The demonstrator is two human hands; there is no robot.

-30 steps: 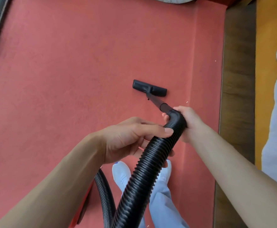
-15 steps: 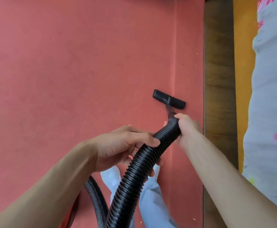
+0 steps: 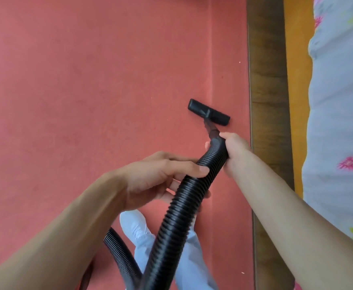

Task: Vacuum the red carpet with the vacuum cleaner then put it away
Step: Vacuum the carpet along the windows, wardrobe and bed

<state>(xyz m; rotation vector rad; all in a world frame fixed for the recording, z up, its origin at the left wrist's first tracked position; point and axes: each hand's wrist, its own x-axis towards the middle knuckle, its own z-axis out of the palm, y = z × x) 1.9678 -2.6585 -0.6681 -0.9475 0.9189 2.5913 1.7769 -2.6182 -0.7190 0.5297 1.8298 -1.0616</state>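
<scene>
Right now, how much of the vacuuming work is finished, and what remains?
Done: most of the red carpet looks free of litter. In hand: the left hand and the right hand both grip the black ribbed hose, and the flat black nozzle rests on the carpet near its right edge. Left: a small white speck lies beyond the nozzle, and nothing is put away yet.

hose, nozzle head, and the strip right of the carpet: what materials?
Hose: likely flexible black plastic, semi-gloss; ribbed corrugations catch highlights. Nozzle head: apparently rigid black plastic, smooth with a dull sheen. Strip: looks like wood or wood-look laminate, brown grain streaks; cannot tell which.
</scene>
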